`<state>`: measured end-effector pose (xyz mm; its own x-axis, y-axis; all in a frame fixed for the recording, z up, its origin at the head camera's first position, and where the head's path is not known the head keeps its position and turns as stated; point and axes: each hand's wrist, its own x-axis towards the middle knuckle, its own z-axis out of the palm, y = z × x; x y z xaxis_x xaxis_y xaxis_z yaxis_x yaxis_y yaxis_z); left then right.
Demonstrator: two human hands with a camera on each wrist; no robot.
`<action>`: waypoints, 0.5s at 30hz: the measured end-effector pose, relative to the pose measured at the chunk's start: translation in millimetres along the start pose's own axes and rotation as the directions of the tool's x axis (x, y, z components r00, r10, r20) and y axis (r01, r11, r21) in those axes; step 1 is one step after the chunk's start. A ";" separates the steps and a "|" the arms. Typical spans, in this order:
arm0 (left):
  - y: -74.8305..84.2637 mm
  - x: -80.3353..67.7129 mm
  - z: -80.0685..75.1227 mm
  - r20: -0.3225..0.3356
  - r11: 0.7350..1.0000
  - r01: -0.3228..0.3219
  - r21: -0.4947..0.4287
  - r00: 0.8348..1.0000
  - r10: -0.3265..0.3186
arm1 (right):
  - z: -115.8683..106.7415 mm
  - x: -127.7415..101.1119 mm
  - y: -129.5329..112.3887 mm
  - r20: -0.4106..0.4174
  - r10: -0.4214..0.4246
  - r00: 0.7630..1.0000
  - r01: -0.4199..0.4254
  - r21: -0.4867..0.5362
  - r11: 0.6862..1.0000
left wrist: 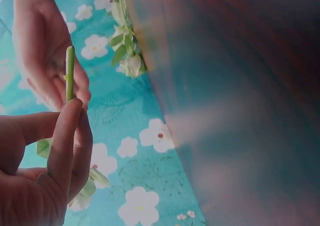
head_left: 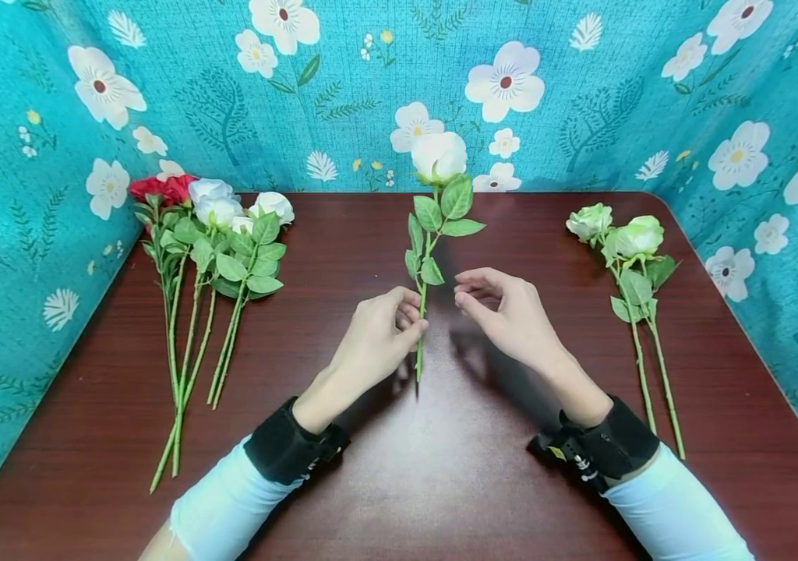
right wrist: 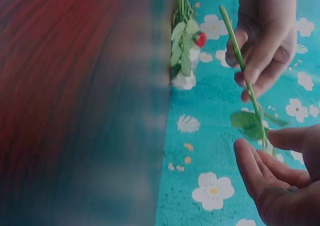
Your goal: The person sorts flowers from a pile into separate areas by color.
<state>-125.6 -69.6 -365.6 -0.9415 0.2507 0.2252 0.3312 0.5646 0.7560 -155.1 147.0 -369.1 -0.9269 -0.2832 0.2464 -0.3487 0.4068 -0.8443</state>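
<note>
between the hands: white rose (head_left: 439, 156) upright | left hand (head_left: 378, 343) pinches its stem | right hand (head_left: 507, 315) relaxed beside it

The white rose (head_left: 439, 156) is a fake flower with one round, creamy bloom at the top. Its thin green stem (head_left: 421, 327) stands almost straight up in the middle, above the tabletop (head_left: 441, 467). Green leaves (head_left: 441, 214) stick out on both sides below the bloom. The cut bottom end hangs free in the air.
</note>
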 end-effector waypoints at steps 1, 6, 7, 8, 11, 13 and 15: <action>1.2 -0.3 1.5 0.003 1.000 -0.006 -0.010 1.000 0.006 | 1.2 0.2 -1.3 -0.002 0.004 1.000 -0.004 0.026 1.000; 5.7 -2.5 8.6 0.020 0.999 -0.019 -0.043 1.000 0.020 | 5.0 0.6 -4.5 -0.002 0.016 1.000 -0.015 0.134 0.991; 6.3 -2.9 9.9 0.023 0.999 -0.023 -0.049 0.999 0.024 | 5.5 0.5 -4.4 0.000 0.020 1.000 -0.020 0.159 0.987; 6.6 -3.3 11.3 0.026 0.998 -0.026 -0.052 0.999 0.027 | 5.7 0.4 -4.9 0.003 0.025 1.000 -0.025 0.183 0.983; 7.0 -4.2 14.8 0.033 0.998 -0.040 -0.055 0.999 0.041 | 6.5 -0.5 -4.6 0.016 0.048 0.999 -0.050 0.240 0.969; 7.0 -4.7 16.6 0.033 0.997 -0.049 -0.057 0.998 0.051 | 6.9 -1.0 -5.1 0.025 0.061 0.998 -0.065 0.266 0.962; 6.9 -5.2 18.2 0.032 0.996 -0.055 -0.069 0.998 0.058 | 7.1 -1.7 -5.5 0.032 0.072 0.997 -0.078 0.254 0.964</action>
<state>-117.3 -52.7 -372.7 -0.9184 0.3080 0.2484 0.3776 0.4944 0.7829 -150.6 139.1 -368.2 -0.9447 -0.2810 0.1694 -0.2286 0.1934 -0.9541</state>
